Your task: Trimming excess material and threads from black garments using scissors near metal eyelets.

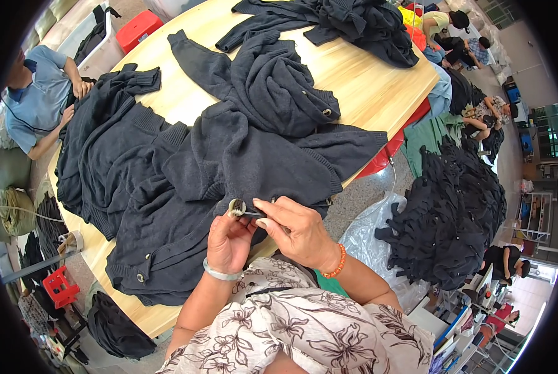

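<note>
Floral-print top, worn by the person, lies nearest the camera in the head view; just beyond it, both hands meet over the near edge of a dark knit cardigan, which lies rumpled across the pale wooden tabletop among other dark knitwear.

Step in hand, as judged: close work at a round, cream-rimmed button at the cardigan's near edge; whether the button is being fastened, checked or trimmed cannot be told. Next move appears to call for a steady left-hand hold and a small, exact motion of the right fingertips beside the button; slack in the knit could let the work point slip.

Left hand: thumb and fingers drawn together, pinching at the button with its face turned up; a pale bangle sits on that wrist. Right hand: thumb and forefinger nearly closed on a thin dark piece just beside the button, remaining fingers curled; the piece is too small to identify; an orange bead bracelet rings that wrist.

Surroundings: a second knit garment with buttons lies to the left on the tabletop; a dark garment pile rests at the far end; a co-worker in a blue shirt handles dark cloth at the left edge; a large dark heap lies at right, beside clear plastic sheeting.
</note>
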A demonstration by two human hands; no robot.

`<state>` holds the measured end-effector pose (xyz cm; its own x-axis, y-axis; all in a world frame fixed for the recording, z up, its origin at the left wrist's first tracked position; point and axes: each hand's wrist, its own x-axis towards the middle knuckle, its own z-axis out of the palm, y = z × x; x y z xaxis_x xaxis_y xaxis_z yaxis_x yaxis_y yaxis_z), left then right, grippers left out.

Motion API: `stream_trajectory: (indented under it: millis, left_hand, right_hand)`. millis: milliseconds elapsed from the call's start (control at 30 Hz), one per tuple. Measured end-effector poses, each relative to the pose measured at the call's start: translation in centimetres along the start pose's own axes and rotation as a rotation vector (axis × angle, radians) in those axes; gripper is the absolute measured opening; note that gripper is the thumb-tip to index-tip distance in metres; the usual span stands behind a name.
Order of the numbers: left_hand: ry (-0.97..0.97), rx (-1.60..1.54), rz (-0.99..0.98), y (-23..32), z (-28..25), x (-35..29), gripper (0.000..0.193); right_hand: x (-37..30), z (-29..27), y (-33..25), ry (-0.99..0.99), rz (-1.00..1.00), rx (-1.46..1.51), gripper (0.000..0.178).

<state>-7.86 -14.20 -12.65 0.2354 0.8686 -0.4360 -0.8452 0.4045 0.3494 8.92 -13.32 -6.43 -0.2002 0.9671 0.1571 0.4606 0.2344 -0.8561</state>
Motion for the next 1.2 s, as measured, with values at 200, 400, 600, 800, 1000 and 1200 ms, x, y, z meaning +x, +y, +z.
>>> stream_trajectory:
  millis: [200, 400, 600, 800, 1000, 1200]
  left_hand:
    - [-0.034, 0.044, 0.021, 0.0, 0.6, 0.0, 0.013]
    - [-0.072, 0.071, 0.026, -0.2, 0.2, 0.0, 0.015]
    - [-0.075, 0.093, 0.036, -0.3, 0.4, 0.0, 0.016]
    - [-0.074, 0.106, 0.034, -0.4, 0.2, 0.0, 0.015]
    - [-0.049, 0.078, 0.032, -0.4, 0.5, 0.0, 0.014]
    - [-0.032, 0.029, 0.031, -0.2, 0.2, 0.1, 0.013]
  right_hand:
    - [0.3, 0.3, 0.0, 0.023, 0.012, -0.049, 0.029]
    - [0.3, 0.2, 0.0, 0.001, 0.057, -0.009, 0.028]
    - [0.4, 0.2, 0.3, -0.004, 0.052, 0.016, 0.028]
    - [0.5, 0.4, 0.5, 0.005, 0.053, 0.039, 0.028]
    - [0.5, 0.8, 1.0, 0.099, 0.131, 0.14, 0.023]
    - [0.5, 0.4, 1.3, 0.07, 0.24, 0.287, 0.029]
